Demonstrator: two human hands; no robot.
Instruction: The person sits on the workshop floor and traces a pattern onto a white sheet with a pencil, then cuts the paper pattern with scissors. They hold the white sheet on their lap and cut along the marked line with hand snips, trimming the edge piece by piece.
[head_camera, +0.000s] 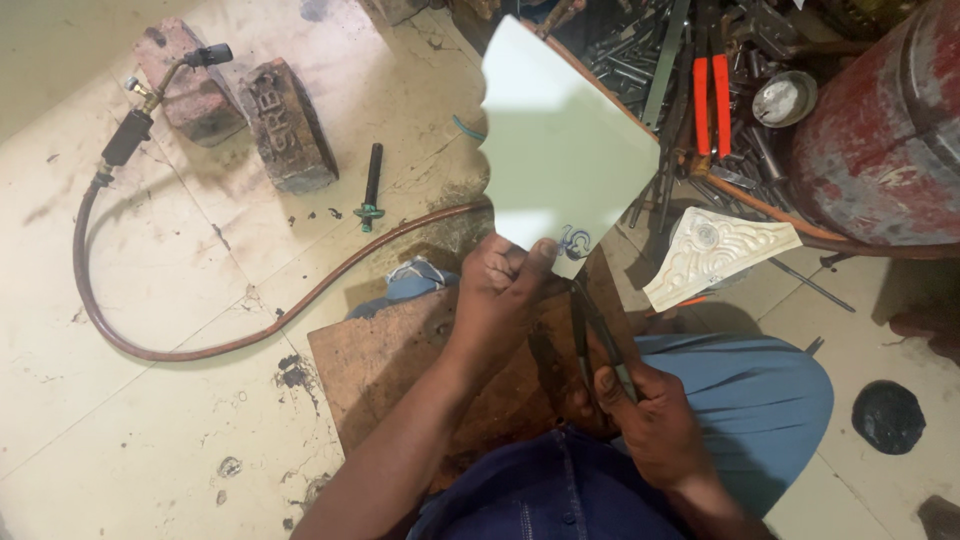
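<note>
A torch with its hose lies on the floor at left, near two bricks. The left hand pinches the pale sheet at its lower corner, the sheet rising up and away from the fingers. Just right, the right hand grips snips, whose blades point up at that corner.

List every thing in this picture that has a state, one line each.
Left hand: closed on the pale sheet's lower edge.
Right hand: closed on the shears' handles.
Pale sheet: held upright, its left edge cut wavy.
Shears: blades at the sheet's lower edge.
Gas torch: unlit, lying on a brick.
Hose: curved loosely over the floor.
Embossed plate: lying flat.
Red cylinder: on its side.
</note>
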